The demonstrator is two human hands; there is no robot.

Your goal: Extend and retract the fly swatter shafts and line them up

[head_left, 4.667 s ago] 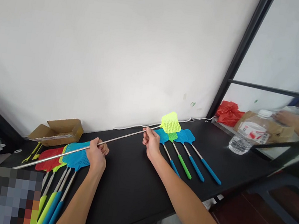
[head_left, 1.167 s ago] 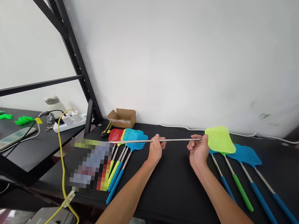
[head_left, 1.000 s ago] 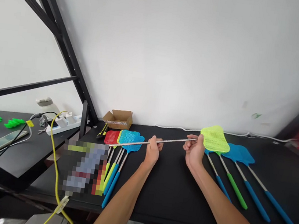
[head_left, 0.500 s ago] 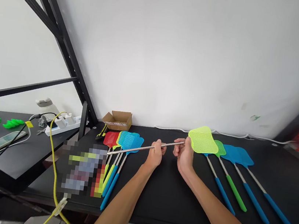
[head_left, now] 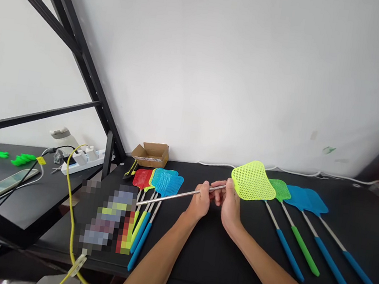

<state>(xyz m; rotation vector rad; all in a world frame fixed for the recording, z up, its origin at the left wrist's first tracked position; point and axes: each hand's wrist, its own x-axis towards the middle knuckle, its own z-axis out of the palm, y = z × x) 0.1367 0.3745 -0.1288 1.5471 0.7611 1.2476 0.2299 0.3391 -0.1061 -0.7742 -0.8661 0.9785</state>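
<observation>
Both my hands hold a yellow-green fly swatter [head_left: 253,181] by its metal rod, the head pointing right and the far end running left into a blurred patch. My left hand [head_left: 201,201] is closed around the middle of the rod. Close beside it, my right hand [head_left: 230,205] grips the rod just below the mesh head. Behind the held head lie a green swatter [head_left: 281,189] and several blue swatters [head_left: 313,201], handles toward me. Left of my hands, a red swatter [head_left: 142,178] and blue swatters [head_left: 173,186] overlap in a row.
A small open cardboard box [head_left: 151,155] stands by the wall on the black table [head_left: 201,256]. A yellow cable [head_left: 70,210] hangs at the left near a black metal frame [head_left: 90,71]. On the side table are a power strip [head_left: 84,163] and bright green pieces [head_left: 24,159].
My two hands have come closer together along the rod. The held swatter's head has shifted slightly left against the swatters behind it. The view has moved a little.
</observation>
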